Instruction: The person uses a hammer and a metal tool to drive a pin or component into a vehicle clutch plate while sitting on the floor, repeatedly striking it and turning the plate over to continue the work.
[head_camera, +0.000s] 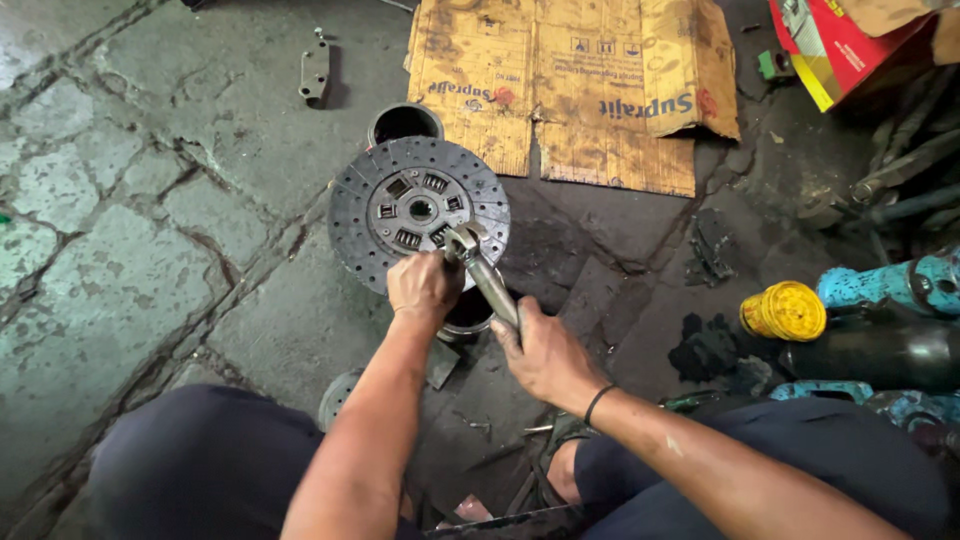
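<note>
A round dark clutch disc (418, 208) with a metal hub and springs lies flat on the stone floor, resting over a dark ring. My left hand (424, 285) is closed at the disc's near edge, beside the head of a hammer. My right hand (541, 352) grips the grey handle of that hammer (478, 265), whose metal head rests on the disc's lower right part. A black band circles my right wrist.
A dark cylinder (405, 122) stands just behind the disc. Flattened cardboard (572, 80) lies at the back. A metal bracket (315, 72) lies at the back left. A yellow cap (783, 311), teal parts (890, 283) and dark pipes crowd the right. My knees frame the bottom.
</note>
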